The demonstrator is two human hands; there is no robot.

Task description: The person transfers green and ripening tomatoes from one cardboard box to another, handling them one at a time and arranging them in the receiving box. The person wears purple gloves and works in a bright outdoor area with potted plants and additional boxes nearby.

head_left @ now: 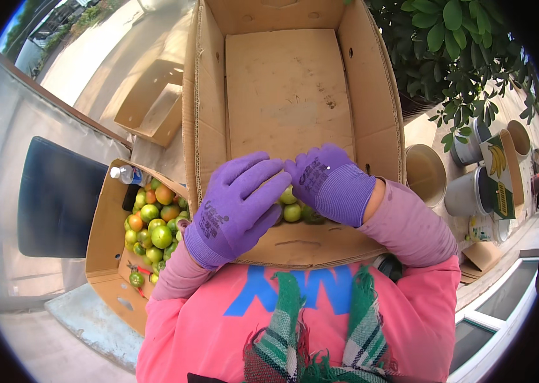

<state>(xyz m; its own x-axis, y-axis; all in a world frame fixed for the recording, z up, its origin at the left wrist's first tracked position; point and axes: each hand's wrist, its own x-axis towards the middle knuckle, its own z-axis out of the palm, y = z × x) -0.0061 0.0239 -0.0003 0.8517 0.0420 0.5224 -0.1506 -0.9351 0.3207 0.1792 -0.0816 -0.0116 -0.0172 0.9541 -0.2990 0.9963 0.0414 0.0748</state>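
Observation:
In front of me stands a large cardboard box [378, 121], and both my hands, in purple knit gloves, are over its near end. My left hand [237, 204] has its fingers stretched to the right, slightly bent and apart from the thumb. Curled beside it, my right hand [333, 182] has its fingertips close to the left ones. What the right fingers hold, if anything, is hidden. Below and between the hands, several green tomatoes [292, 212] lie in the near end of the box, partly covered by the gloves.
At my left, a tilted cardboard box [105, 255] holds green and orange tomatoes [158, 223], a plastic bottle [127, 173] and red-handled clippers [142, 270]. Beyond lies another cardboard box [148, 105]. On the right are a leafy plant [451, 38], a beige bucket [426, 173] and a white bucket [464, 195].

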